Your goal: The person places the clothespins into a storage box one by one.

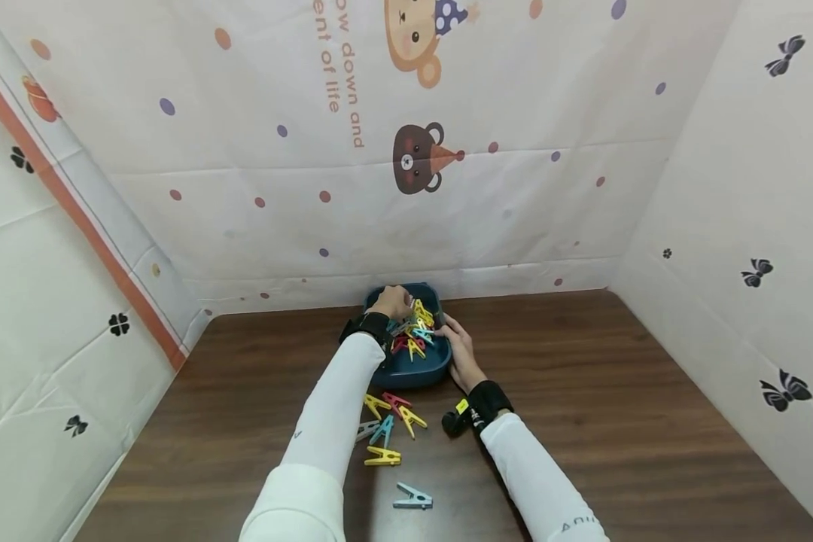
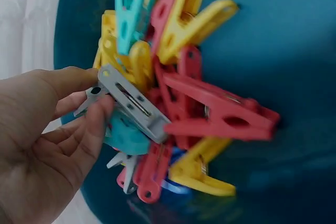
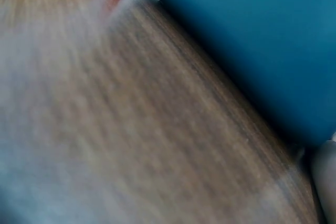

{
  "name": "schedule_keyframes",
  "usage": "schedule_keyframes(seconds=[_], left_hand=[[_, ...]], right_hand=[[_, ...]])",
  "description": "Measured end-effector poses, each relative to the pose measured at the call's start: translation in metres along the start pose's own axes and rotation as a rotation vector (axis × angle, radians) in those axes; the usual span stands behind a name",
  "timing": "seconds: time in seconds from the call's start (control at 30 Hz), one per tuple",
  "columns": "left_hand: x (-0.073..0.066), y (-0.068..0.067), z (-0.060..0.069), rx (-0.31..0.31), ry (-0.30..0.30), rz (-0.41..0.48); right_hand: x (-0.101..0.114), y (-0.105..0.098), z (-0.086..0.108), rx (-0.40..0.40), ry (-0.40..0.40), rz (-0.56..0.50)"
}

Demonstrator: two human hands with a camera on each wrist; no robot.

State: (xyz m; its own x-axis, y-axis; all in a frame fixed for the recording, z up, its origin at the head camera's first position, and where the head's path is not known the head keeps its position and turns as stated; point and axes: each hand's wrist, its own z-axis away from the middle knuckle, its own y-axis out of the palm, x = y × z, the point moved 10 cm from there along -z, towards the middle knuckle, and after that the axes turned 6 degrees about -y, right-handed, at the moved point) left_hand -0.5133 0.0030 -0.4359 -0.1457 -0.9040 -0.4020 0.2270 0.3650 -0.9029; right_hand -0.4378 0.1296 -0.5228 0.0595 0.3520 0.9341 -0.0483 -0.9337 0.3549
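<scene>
A dark blue plastic basin [image 1: 406, 379] holds a heap of yellow, red, turquoise and grey clothespins. My left hand [image 1: 393, 302] reaches over its far left part. In the left wrist view, the thumb and fingers of that hand pinch a grey clothespin [image 2: 134, 103] by one end, right above the heap. Beside it lie a red clothespin [image 2: 226, 111] and a yellow clothespin [image 2: 191, 22]. At the basin's right side, my right hand [image 1: 462, 350] grips the rim. Only a sliver of this hand appears at the right wrist view's lower right edge.
On the brown wooden table [image 1: 549, 391], several loose clothespins lie in front of the basin, among them a yellow clothespin [image 1: 383, 456] and a light blue clothespin [image 1: 413, 497]. A printed white cloth [image 1: 515, 218] stands behind the table, with more at both sides.
</scene>
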Motion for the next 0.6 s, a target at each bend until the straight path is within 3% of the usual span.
schedule_keyframes(seconds=[0.17, 0.3, 0.47, 0.6], left_hand=[[0.003, -0.016, 0.015, -0.031, 0.073, -0.038], [-0.003, -0.045, 0.036, -0.106, 0.179, -0.09], [-0.005, -0.081, 0.087, -0.184, 0.352, -0.149], [-0.015, -0.097, 0.141, -0.173, 0.531, -0.157]], right_hand=[[-0.001, 0.003, -0.001, 0.004, 0.001, -0.027], [0.0, 0.002, -0.003, 0.025, 0.0, -0.024], [-0.001, 0.002, 0.0, 0.023, 0.016, -0.017], [-0.001, 0.003, 0.002, 0.015, 0.014, -0.022]])
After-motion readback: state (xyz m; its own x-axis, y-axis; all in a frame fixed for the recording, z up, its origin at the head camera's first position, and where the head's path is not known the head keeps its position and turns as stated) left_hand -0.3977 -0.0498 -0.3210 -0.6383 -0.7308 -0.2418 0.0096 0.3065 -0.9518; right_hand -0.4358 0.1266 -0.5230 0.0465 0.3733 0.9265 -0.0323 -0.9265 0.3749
